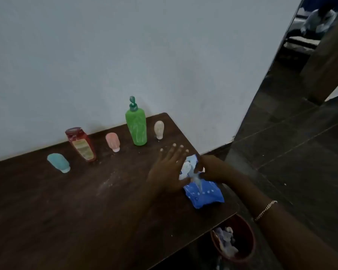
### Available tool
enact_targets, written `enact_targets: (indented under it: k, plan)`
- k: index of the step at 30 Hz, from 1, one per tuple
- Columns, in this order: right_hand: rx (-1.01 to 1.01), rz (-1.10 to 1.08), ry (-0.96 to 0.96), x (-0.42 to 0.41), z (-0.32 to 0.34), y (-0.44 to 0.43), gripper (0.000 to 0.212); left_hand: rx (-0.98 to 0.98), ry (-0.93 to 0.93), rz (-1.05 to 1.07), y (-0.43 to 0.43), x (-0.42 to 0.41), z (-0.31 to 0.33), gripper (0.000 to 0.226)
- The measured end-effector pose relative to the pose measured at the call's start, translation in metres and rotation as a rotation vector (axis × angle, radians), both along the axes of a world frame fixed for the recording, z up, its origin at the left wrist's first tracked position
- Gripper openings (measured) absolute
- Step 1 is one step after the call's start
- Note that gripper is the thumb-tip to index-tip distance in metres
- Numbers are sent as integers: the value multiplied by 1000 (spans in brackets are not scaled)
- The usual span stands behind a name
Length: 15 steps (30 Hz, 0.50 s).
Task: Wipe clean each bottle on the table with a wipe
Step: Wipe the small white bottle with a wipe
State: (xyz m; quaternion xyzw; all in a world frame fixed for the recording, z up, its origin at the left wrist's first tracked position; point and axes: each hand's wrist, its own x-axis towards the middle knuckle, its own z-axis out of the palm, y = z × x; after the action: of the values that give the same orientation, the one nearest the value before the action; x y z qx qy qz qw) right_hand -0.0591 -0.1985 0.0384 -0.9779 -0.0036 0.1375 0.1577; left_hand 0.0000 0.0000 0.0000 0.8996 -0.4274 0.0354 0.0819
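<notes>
On the dark wooden table [66,211], five coloured plastic bottles [112,142] are standing near the wall. The flat, spread left hand [168,170] is steadying a blue plastic wipe pack [205,195]. The right hand [213,168] is pinching its white wipe [196,179], probably needing a clean pull next.

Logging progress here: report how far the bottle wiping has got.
Done: unclear. The bin holds crumpled wipes, yet the green bottle shows white streaks. In hand: the left hand presses the wipes pack while the right hand pinches out a wipe. Left: wiping the green bottle, teal bottle, red bottle, pink bottle and beige bottle; no hand is on any.
</notes>
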Motion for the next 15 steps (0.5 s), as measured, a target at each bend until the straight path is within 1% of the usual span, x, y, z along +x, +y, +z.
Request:
enact_targets:
  k: [3, 5, 8, 11, 15]
  plan:
    - [-42, 73, 28, 10, -41, -5, 30, 70, 62, -62, -11, 0, -41, 103]
    - [-85, 112, 22, 17, -61, -6, 34, 76, 88, -84, -14, 3, -63, 107]
    - [-75, 135, -80, 17, -77, -4, 18, 37, 82, -85, -18, 3, -93, 106]
    - [8, 79, -224, 21, -82, -11, 12, -46, 72, -71, -21, 5, -108, 104]
    - [116, 41, -187, 18, -67, -19, 13, -79, 69, -64, -20, 6, -115, 105]
